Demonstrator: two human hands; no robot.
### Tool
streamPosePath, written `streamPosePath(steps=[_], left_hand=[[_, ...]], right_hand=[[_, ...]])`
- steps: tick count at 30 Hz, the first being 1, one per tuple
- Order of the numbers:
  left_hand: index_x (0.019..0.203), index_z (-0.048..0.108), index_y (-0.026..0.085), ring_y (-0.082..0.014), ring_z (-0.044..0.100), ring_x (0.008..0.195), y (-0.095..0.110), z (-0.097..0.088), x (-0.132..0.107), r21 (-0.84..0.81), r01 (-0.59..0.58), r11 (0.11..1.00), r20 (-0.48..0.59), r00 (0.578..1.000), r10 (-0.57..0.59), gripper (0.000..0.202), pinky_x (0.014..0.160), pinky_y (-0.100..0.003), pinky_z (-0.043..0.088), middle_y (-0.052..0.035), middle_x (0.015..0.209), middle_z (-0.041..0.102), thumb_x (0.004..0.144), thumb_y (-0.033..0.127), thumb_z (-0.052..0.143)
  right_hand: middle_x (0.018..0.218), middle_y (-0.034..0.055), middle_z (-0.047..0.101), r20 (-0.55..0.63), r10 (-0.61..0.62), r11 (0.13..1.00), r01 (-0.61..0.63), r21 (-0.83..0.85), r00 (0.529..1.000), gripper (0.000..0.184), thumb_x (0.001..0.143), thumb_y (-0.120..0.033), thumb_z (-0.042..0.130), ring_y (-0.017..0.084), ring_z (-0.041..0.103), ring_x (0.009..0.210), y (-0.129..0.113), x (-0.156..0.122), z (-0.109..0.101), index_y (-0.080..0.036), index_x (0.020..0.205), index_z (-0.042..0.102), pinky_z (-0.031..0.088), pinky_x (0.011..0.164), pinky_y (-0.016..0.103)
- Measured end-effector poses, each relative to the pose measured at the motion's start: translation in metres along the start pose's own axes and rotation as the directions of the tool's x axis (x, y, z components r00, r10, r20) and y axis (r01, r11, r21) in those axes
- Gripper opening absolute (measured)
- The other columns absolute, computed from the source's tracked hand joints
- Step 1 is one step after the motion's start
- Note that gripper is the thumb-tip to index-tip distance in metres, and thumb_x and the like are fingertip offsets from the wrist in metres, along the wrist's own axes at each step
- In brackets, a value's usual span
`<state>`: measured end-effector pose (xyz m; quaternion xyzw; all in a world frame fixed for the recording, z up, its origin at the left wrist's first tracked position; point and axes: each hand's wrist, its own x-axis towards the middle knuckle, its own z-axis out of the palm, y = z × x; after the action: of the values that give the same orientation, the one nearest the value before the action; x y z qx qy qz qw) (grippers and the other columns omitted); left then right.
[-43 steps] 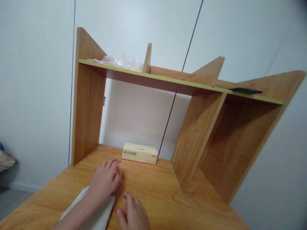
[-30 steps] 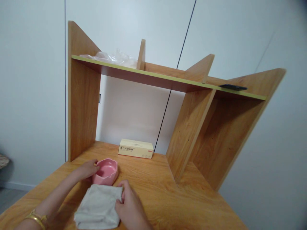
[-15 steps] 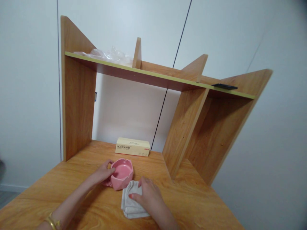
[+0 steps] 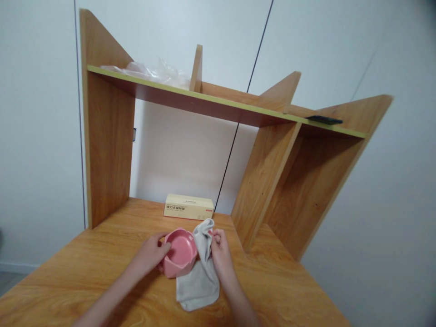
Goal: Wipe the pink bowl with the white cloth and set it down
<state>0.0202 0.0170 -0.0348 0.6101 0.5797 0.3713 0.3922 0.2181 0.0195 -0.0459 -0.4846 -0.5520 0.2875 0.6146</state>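
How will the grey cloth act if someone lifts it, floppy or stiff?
Probably floppy: the grey cloth bunches and creases where the right hand pinches it. It looks thin, so it's likely light. It probably won't roll, with its lower part flat.

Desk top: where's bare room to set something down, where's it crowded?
Bare wood on the desk top: between the left forearm and the left side panel, and right of the right hand, in front of the upright divider. Crowded: the middle, where the left hand, pink bowl, gray cloth and right hand bunch up in front of the box.
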Motion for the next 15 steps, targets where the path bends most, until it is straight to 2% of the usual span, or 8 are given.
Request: streamPosePath(steps=[2, 4, 6, 8, 11, 15], left_hand=[[0.109, 0.064, 0.013, -0.0223, 0.068, 0.075, 0.008, 0.001, -0.006, 0.118, -0.116, 0.986, -0.052, 0.991, 0.123, 0.044, 0.069, -0.03, 0.052, -0.0079, 0.082, 0.072, 0.07, 0.024, 0.048], [0.109, 0.065, 0.014, -0.0253, 0.064, 0.095, 0.016, 0.003, -0.011, 0.239, -0.175, 0.955, -0.103, 0.974, 0.204, 0.045, 0.085, -0.034, 0.047, -0.0105, 0.099, 0.07, 0.068, 0.024, 0.05], [0.114, 0.063, 0.014, -0.0268, 0.062, 0.099, 0.021, 0.006, -0.016, 0.32, -0.186, 0.929, -0.117, 0.965, 0.233, 0.049, 0.089, -0.037, 0.045, -0.012, 0.104, 0.068, 0.068, 0.024, 0.05], [0.119, 0.059, 0.016, -0.027, 0.061, 0.101, 0.022, 0.01, -0.019, 0.333, -0.224, 0.916, -0.096, 0.958, 0.269, 0.05, 0.09, -0.039, 0.044, -0.0119, 0.108, 0.066, 0.071, 0.026, 0.05], [0.127, 0.052, 0.018, -0.0281, 0.054, 0.113, 0.015, 0.02, -0.021, 0.223, -0.275, 0.935, -0.099, 0.948, 0.302, 0.053, 0.098, -0.042, 0.039, -0.0116, 0.124, 0.058, 0.076, 0.036, 0.052], [0.138, 0.031, 0.014, -0.0274, 0.049, 0.121, -0.001, 0.038, -0.025, -0.065, -0.268, 0.961, -0.069, 0.962, 0.264, 0.077, 0.102, -0.041, 0.038, -0.0161, 0.135, 0.048, 0.074, 0.048, 0.058]], right_hand=[[0.057, -0.0066, 0.051, 0.047, 0.015, 0.996, -0.011, -0.088, 0.999, 0.022, 0.078, -0.045, 0.049, 0.013, 0.051, 0.054, 0.002, -0.009, 0.01, -0.023, 0.078, 0.045, 0.038, 0.054, 0.023], [0.063, -0.004, 0.057, 0.068, 0.045, 0.969, -0.027, -0.245, 0.997, 0.025, 0.075, -0.04, 0.055, 0.016, 0.057, 0.06, 0.002, -0.016, 0.014, -0.022, 0.09, 0.048, 0.04, 0.057, 0.024], [0.079, 0.0028, 0.065, 0.071, 0.083, 0.914, -0.047, -0.403, 0.994, 0.045, 0.072, -0.033, 0.059, 0.021, 0.062, 0.074, 0.002, -0.021, 0.012, -0.019, 0.112, 0.046, 0.043, 0.064, 0.028], [0.094, 0.0097, 0.067, 0.08, 0.125, 0.86, -0.068, -0.505, 0.989, 0.059, 0.074, -0.027, 0.054, 0.024, 0.064, 0.087, 0.003, -0.022, 0.008, -0.015, 0.129, 0.038, 0.045, 0.073, 0.031], [0.103, 0.014, 0.066, 0.089, 0.152, 0.848, -0.084, -0.524, 0.984, 0.06, 0.079, -0.022, 0.044, 0.025, 0.063, 0.095, 0.012, -0.023, 0.001, -0.011, 0.136, 0.033, 0.045, 0.08, 0.033], [0.112, 0.0157, 0.064, 0.005, 0.095, 0.893, -0.083, -0.442, 0.995, 0.058, 0.08, -0.023, 0.042, 0.025, 0.058, 0.108, 0.028, -0.025, -0.002, -0.008, 0.135, 0.037, 0.045, 0.085, 0.033]])
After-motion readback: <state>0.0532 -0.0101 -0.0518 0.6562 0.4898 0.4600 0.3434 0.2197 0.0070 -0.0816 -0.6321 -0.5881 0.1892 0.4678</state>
